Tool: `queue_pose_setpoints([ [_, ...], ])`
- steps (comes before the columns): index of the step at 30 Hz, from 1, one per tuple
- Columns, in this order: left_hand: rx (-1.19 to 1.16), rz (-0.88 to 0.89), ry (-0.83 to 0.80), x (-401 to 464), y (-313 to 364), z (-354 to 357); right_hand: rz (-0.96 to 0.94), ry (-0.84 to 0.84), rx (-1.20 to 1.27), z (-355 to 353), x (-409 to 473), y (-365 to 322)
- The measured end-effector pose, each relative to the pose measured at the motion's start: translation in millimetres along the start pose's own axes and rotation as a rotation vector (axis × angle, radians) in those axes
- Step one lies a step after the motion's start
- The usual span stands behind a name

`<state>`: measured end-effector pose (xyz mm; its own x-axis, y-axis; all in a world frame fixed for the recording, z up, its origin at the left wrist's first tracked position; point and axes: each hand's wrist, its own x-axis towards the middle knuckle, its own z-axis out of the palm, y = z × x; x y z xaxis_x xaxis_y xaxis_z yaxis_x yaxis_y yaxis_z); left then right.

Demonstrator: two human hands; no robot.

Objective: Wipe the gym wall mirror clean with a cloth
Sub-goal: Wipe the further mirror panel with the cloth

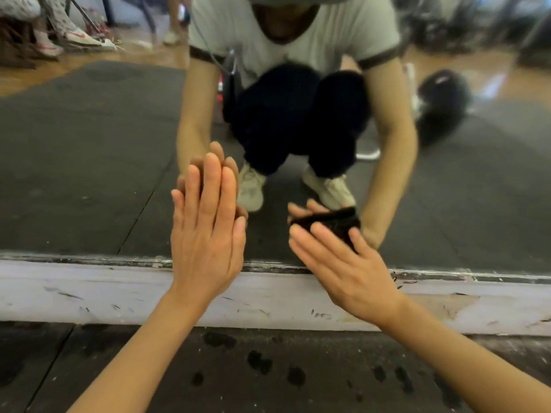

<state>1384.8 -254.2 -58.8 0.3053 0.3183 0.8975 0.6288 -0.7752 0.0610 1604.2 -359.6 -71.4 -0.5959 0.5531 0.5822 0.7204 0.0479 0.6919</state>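
Down at the bottom edge of the mirror (pixel 89 174), left hand (pixel 207 234) is flat on the glass, fingers straight, holding nothing, prob just bracing. To the right, the right hand (pixel 343 263) presses a dark cloth (pixel 331 226) against the glass w/ straight fingers, just above the scuffed white baseboard (pixel 89 293). Progress-wise, hard to say tbh: the low strip near the frame looks grimy w/ specks, so I'd guess the bottom section isn't finished. Upper mirror isn't visible, can't judge it.
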Motion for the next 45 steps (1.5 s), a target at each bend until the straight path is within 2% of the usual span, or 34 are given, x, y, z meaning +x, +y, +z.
queue_pose_setpoints([
  [2, -0.027, -0.019, -0.01, 2.0, 1.7, -2.6, -0.122, -0.075, -0.041, 1.4, -16.6, 1.4],
  [4, -0.065, -0.004, -0.005, 0.8, 8.5, -3.0, -0.161, -0.08, -0.067, -4.5, -12.9, 17.5],
  [6, -0.082, 0.083, 0.007, -2.8, 23.2, 1.9, -0.034, 0.02, -0.028, -15.2, 4.8, 43.1],
  [8, -0.084, 0.139, -0.009, -2.0, 43.1, 10.7, 0.184, 0.153, 0.075, -24.2, 27.5, 68.6],
  [11, -0.113, 0.158, -0.032, 5.0, 69.3, 25.3, 0.357, 0.213, 0.177, -28.1, 37.0, 73.8],
  [13, -0.104, 0.168, -0.053, 9.3, 79.1, 32.2, 0.289, 0.146, 0.128, -16.0, 6.3, 51.9],
  [15, -0.039, 0.175, -0.06, 10.9, 82.2, 35.7, 0.12, 0.016, 0.029, -3.0, -38.8, 29.4],
  [18, 0.022, 0.166, -0.064, 10.5, 81.5, 36.8, -0.004, -0.062, -0.027, -3.5, -59.8, 36.8],
  [20, 0.023, 0.162, -0.058, 9.2, 83.1, 37.5, 0.087, 0.041, 0.013, -14.2, -39.7, 63.2],
  [22, 0.022, 0.147, -0.044, 10.4, 85.5, 39.0, 0.305, 0.197, 0.114, -25.4, -9.0, 91.9],
  [24, -0.006, 0.122, -0.055, 11.8, 87.9, 38.1, 0.482, 0.27, 0.219, -31.8, 7.6, 100.6],
  [25, -0.028, 0.114, -0.062, 12.3, 88.4, 36.8, 0.514, 0.269, 0.239, -30.4, 5.1, 94.8],
  [29, -0.1, 0.163, -0.111, 13.7, 91.3, 27.3, 0.318, 0.058, 0.1, 1.3, -73.7, 28.5],
  [32, -0.072, 0.294, -0.129, 36.0, 98.7, 24.8, 0.325, -0.03, 0.091, 4.6, -87.8, 12.8],
  [34, -0.063, 0.375, -0.139, 52.6, 111.5, 27.0, 0.378, 0.014, 0.147, -4.3, -72.5, 23.3],
  [36, -0.056, 0.421, -0.117, 63.9, 123.0, 32.7, 0.558, 0.175, 0.231, -13.7, -52.3, 52.5],
  [39, 0.016, 0.384, -0.119, 70.1, 131.1, 38.6, 1.005, 0.393, 0.401, -34.0, -31.8, 107.6],
  [41, 0.061, 0.381, -0.108, 68.1, 130.9, 42.0, 1.229, 0.524, 0.465, -38.6, -17.4, 108.9],
  [43, 0.099, 0.386, -0.093, 67.8, 130.2, 44.0, 1.223, 0.499, 0.454, -31.6, 5.4, 77.9],
  [45, 0.116, 0.389, -0.088, 69.6, 130.1, 43.9, 0.999, 0.386, 0.367, -20.7, 16.4, 42.8],
])
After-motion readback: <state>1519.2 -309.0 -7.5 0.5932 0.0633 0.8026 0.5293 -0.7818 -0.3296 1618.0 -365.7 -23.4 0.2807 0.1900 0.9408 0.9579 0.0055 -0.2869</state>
